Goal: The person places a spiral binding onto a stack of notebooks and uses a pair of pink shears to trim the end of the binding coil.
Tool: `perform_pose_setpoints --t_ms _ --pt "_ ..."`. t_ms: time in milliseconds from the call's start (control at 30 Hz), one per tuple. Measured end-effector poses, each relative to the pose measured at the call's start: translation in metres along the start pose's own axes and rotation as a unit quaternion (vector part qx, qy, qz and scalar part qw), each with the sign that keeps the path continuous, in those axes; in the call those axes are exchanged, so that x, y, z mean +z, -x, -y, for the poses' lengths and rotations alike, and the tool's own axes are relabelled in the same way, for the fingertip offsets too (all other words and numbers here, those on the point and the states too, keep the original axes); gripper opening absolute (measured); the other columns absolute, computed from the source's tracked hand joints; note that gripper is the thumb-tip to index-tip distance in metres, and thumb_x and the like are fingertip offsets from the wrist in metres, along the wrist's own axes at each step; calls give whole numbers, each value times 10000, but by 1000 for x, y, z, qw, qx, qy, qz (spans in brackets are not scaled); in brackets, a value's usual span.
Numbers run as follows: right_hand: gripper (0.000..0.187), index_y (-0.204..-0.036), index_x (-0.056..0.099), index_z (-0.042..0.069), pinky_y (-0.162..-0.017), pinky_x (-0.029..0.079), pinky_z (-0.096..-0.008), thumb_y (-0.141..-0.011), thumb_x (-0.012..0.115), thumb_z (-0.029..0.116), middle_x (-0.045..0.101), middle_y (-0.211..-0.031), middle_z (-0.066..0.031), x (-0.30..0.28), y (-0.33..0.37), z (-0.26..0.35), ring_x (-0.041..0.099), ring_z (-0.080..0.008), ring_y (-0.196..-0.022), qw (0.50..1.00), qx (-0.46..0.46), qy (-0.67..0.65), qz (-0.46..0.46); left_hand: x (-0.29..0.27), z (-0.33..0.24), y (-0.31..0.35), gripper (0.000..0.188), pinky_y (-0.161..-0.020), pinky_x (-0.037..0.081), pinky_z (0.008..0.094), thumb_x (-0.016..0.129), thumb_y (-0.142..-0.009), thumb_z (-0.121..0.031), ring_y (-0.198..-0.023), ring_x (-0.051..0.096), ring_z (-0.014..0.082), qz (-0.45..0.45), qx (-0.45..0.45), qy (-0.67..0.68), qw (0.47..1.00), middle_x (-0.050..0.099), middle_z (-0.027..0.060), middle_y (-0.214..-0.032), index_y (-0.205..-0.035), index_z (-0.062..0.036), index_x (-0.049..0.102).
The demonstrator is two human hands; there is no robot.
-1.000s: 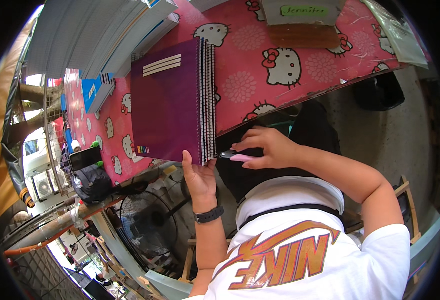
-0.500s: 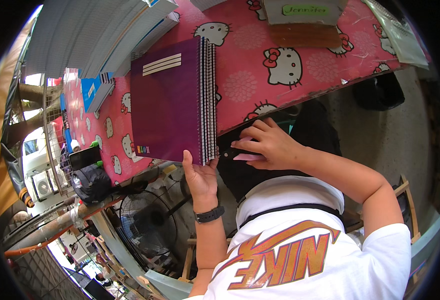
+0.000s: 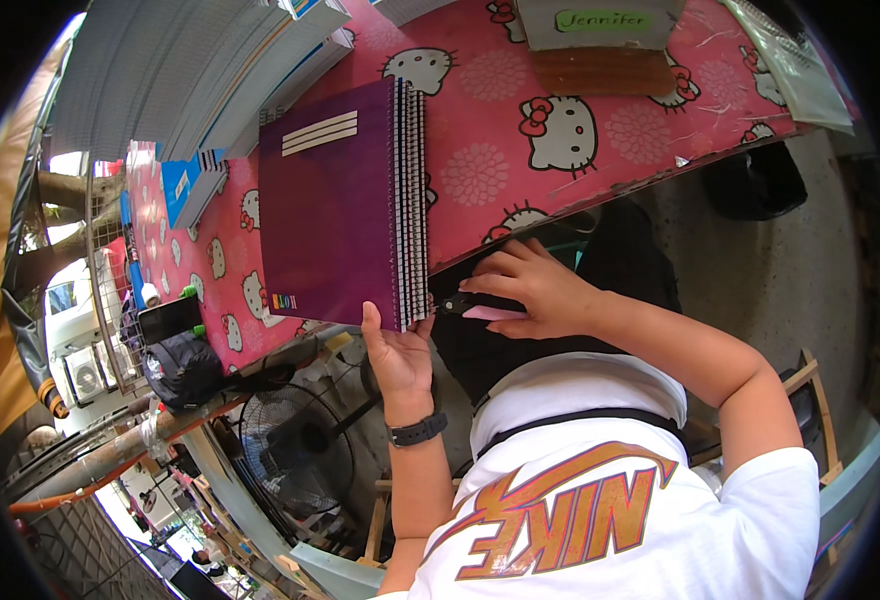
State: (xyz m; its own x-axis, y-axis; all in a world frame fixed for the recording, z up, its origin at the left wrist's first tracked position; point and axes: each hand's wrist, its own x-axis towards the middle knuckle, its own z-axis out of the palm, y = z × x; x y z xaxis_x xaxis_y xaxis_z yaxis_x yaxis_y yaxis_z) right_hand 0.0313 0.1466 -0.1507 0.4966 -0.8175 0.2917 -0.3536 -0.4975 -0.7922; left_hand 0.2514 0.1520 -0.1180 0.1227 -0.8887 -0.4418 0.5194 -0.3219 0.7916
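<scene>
A stack of purple spiral notebooks [image 3: 330, 225] lies on the table, its wire coils [image 3: 409, 210] facing right. My left hand [image 3: 401, 358] grips the lower right corner, thumb on top of the cover and fingers underneath. My right hand [image 3: 540, 292] is closed around pliers [image 3: 482, 312] with pink handles and a dark head. Their jaws point left at the lower end of the coils; whether they touch the wire I cannot tell. The handles are partly hidden by my fingers.
Tall stacks of notebooks [image 3: 185, 75] stand at the far left of the pink patterned table [image 3: 470, 215]. A wooden block [image 3: 605, 72] sits at the back. A fan [image 3: 295, 440] stands below the left edge, and a black bin [image 3: 757, 183] is beyond the table's right side.
The pliers' dark head has come into clear view beside the coil ends as my right hand turned slightly. My left hand keeps its grip on the notebooks.
</scene>
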Motion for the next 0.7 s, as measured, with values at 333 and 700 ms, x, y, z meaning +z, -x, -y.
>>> perform_pose_setpoints --t_ms 333,700 --pt "489 -1109 591 108 -840 424 -401 -654 730 219 555 -1007 -62 4 -2 -7 505 -263 -1013 999 -34 -18 -14 2 -1 1 474 -815 500 381 573 -859 -402 -924 586 211 -9 4 1 1000 591 78 -1082 -1174 -62 478" --pt "473 -1113 583 2 -789 493 -337 -746 668 289 631 -982 -140 1 4 -15 615 -252 -906 952 140 -263 64 -1 7 1 528 -854 495 385 558 -864 -432 -962 589 255 20 24 1 1000 572 110 -1114 -1206 -44 454"
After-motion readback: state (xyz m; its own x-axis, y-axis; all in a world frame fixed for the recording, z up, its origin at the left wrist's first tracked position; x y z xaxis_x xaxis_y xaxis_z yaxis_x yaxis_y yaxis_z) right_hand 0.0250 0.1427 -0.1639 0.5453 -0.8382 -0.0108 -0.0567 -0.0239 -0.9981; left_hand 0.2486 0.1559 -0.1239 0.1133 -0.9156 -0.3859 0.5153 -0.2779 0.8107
